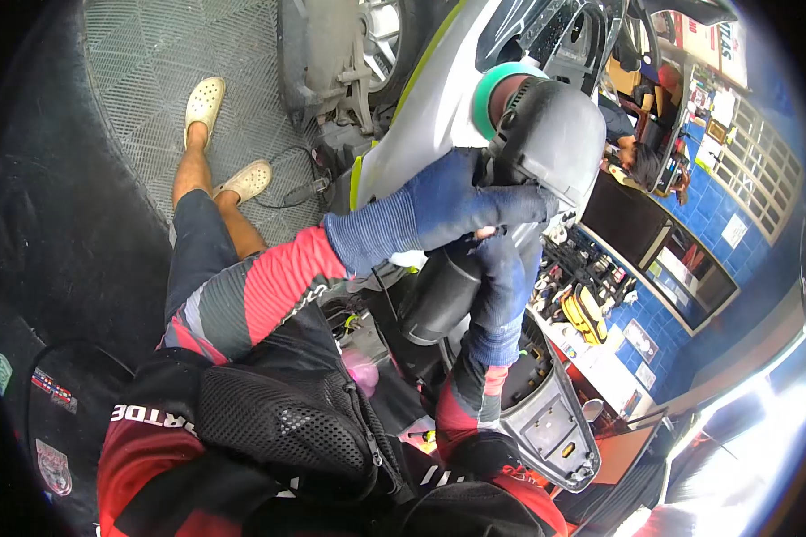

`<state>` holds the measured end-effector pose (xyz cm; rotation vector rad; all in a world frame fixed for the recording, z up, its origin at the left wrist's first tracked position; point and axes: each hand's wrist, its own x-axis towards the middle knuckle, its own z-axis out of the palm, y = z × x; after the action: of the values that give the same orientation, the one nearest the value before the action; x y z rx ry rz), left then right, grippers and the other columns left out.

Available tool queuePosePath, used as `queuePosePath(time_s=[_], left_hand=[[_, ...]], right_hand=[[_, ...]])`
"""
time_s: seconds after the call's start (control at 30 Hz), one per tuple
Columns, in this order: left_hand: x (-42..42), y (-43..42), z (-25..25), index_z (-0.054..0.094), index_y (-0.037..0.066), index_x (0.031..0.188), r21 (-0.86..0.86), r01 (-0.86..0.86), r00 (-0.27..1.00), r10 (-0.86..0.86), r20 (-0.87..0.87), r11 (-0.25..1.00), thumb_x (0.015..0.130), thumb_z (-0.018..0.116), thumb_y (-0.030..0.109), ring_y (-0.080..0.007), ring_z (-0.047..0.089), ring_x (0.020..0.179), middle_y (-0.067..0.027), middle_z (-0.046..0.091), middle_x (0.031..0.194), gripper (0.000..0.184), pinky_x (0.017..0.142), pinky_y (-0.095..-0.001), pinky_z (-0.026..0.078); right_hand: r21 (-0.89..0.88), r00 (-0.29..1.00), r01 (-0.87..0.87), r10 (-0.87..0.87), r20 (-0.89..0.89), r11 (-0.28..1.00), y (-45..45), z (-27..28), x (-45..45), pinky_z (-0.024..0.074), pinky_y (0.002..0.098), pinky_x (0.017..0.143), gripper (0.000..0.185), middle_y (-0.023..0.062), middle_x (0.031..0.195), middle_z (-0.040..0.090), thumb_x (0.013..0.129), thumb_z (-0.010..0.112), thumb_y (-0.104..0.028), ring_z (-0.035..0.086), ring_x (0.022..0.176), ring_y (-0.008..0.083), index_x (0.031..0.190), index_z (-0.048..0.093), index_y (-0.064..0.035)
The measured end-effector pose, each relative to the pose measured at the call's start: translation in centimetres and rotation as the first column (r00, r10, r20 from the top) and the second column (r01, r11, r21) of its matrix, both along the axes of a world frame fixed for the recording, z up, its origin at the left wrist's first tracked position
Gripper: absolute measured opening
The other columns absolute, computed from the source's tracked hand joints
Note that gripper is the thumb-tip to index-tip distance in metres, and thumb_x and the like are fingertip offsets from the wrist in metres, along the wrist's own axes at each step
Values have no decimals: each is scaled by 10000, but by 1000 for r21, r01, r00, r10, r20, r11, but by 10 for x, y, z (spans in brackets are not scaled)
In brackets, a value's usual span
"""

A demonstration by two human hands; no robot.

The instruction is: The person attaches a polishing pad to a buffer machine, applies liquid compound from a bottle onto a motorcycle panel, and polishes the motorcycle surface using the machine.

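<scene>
A black power polisher (546, 134) is tilted against the pale, lime-edged body panel (421, 116), its green-edged round pad (493, 98) touching or very near the surface. My left hand (452, 201), in a blue knitted glove, is closed around the tool just behind its head, fingers lying across the housing. Lower down, my right hand (501, 264), gloved the same way, grips the tool near its dark rear part (439, 295). Part of the right hand's grip is hidden behind the left hand and the tool.
A wheel (381, 40) stands beyond the panel. Below the hands lies a grey rear rack (555, 430). A black cable (287, 192) runs over the grated floor (152, 54) by two clog-shod feet. Another person (631, 148) is near the blue tiled wall (667, 331) and a cluttered counter (591, 358).
</scene>
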<state>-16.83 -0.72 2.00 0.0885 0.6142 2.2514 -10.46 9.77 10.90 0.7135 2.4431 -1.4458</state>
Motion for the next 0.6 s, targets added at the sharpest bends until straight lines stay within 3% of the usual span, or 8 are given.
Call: queuePosePath(time_s=[0.07,0.13,0.17,0.27,0.33,0.4,0.5,0.6], left_hand=[[10,10,-9,659,10,1040,13,-84,996,84,11,996,808,714,330,-82,576,759,-20,650,857,399,680,-252,479],[24,6,-11,663,11,1005,-41,143,989,-144,-23,989,767,761,457,-95,608,751,-46,660,799,515,698,-273,494],[34,8,-8,665,13,1000,15,32,999,-32,8,999,769,758,451,-97,611,751,-54,659,787,504,700,-270,494],[46,9,-8,665,11,991,18,-26,1000,26,-12,1000,769,740,475,-107,603,728,-47,650,769,520,672,-270,481],[29,7,-16,662,2,1023,10,162,986,-162,-35,987,767,739,464,-123,617,806,-68,665,831,534,745,-282,491],[19,8,-6,675,6,973,5,-80,997,80,4,997,753,742,466,-122,606,774,-60,653,803,514,719,-284,485],[7,3,-6,670,27,1044,-72,52,997,-55,-46,996,801,745,350,-43,517,680,11,619,811,410,585,-210,414],[27,13,-8,658,36,1029,35,-117,993,118,-17,992,806,743,372,-40,510,678,14,602,814,413,579,-204,411]], right_hand=[[-7,1000,24,-24,10,1000,-4,-1,3,481,266,748,327,47,932,623,765,623,-90,582,819,117,1076,561,-10],[-38,995,102,-101,18,994,-7,1,18,484,267,753,345,53,936,624,747,623,-79,587,818,121,1078,562,-5],[102,995,40,-50,90,994,-5,1,24,491,274,763,358,53,951,627,732,621,-69,598,824,126,1078,561,-1],[19,989,143,-143,37,990,-12,4,33,508,279,760,360,57,919,644,725,617,-51,620,819,131,1076,561,2],[10,988,146,-146,52,989,-8,0,22,508,276,745,360,53,902,647,730,625,-68,621,796,131,1076,561,2],[50,998,31,-34,54,998,2,0,11,496,274,724,345,43,913,643,747,641,-101,602,780,120,1070,568,-4],[15,994,105,-105,-13,994,-6,-4,3,494,270,729,357,44,927,638,753,644,-108,592,790,111,1086,568,-4],[58,999,48,-48,8,997,-4,-1,16,492,269,737,379,47,936,631,756,654,-114,589,804,113,1107,562,-3]])
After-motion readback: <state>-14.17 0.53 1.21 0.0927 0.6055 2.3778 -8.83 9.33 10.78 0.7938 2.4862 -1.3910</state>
